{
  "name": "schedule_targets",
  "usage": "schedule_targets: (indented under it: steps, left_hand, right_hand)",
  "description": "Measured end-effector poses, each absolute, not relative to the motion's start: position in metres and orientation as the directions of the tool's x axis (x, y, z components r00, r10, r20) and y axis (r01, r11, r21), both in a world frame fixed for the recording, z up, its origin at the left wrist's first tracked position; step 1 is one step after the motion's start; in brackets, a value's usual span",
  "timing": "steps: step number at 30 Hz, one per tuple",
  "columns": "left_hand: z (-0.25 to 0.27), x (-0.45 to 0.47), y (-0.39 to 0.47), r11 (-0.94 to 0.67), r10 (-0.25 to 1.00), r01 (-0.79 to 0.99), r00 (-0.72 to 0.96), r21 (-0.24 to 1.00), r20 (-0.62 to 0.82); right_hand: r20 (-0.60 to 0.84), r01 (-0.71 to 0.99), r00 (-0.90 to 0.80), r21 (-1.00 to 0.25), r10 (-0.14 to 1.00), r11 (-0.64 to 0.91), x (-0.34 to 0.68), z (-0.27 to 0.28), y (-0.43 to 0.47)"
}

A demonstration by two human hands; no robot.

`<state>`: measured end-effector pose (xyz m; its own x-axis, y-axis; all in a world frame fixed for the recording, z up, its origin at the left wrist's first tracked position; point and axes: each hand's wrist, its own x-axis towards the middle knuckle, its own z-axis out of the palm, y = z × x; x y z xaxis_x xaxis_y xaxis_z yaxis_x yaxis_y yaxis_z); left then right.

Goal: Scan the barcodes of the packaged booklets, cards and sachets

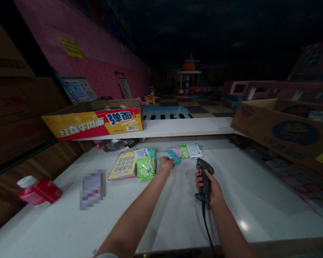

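My right hand (214, 190) is wrapped round the grip of a black barcode scanner (204, 181), whose cable runs down off the counter's front edge. Stretched out ahead, my left hand (166, 163) is closed on the near corner of a blue packet (173, 155). Just beyond and to its right lie a pink packet, a green packet (183, 151) and a white packet (194, 150) in an overlapping row. Left of my left hand, several green packets (145, 168) and others rest partly over a yellow booklet (124, 165).
A red bottle (40, 191) with a white cap lies on its side at the left, near a blurred-out item (92, 190). Across the back runs a raised white shelf (185, 127). A red-and-yellow carton (97, 120) and a brown carton (285, 123) stand on it.
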<state>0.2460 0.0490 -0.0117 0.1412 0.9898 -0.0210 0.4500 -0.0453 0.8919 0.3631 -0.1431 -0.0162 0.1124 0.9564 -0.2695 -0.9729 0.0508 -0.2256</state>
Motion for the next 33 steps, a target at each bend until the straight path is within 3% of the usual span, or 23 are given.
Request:
schedule_targets:
  steps: [5, 11, 15, 20, 25, 29, 33]
  left_hand:
    - [-0.031, 0.213, 0.016, -0.144, 0.963, 0.341, 0.265, 0.929, 0.052]
    - [-0.043, 0.199, 0.004, -0.264, 0.922, 0.089, 0.317, 0.960, 0.224]
    - [-0.040, 0.199, 0.003, -0.244, 0.933, 0.046, 0.285, 0.969, 0.222]
    - [-0.038, 0.198, 0.002, -0.240, 0.939, 0.045, 0.265, 0.970, 0.220]
    - [-0.036, 0.199, 0.001, -0.245, 0.939, 0.074, 0.268, 0.967, 0.217]
    - [-0.034, 0.199, 0.001, -0.260, 0.948, 0.181, 0.238, 0.949, 0.214]
    - [-0.038, 0.199, 0.002, -0.288, 0.930, 0.123, 0.272, 0.950, 0.246]
  right_hand:
    - [-0.271, -0.958, 0.122, -0.284, 0.955, 0.042, 0.362, -0.017, -0.143]
    - [-0.310, -0.869, 0.212, -0.494, 0.927, 0.033, 0.354, -0.015, -0.143]
    - [-0.339, -0.693, 0.336, -0.721, 0.879, -0.013, 0.338, -0.012, -0.148]
    - [-0.217, -0.380, 0.459, -0.924, 0.862, -0.030, 0.313, -0.003, -0.167]
    - [-0.140, -0.198, 0.534, -0.980, 0.834, -0.038, 0.302, 0.012, -0.181]
    - [-0.143, -0.187, 0.525, -0.981, 0.839, -0.050, 0.302, 0.019, -0.185]
    - [-0.182, -0.194, 0.491, -0.976, 0.852, -0.097, 0.304, 0.022, -0.185]
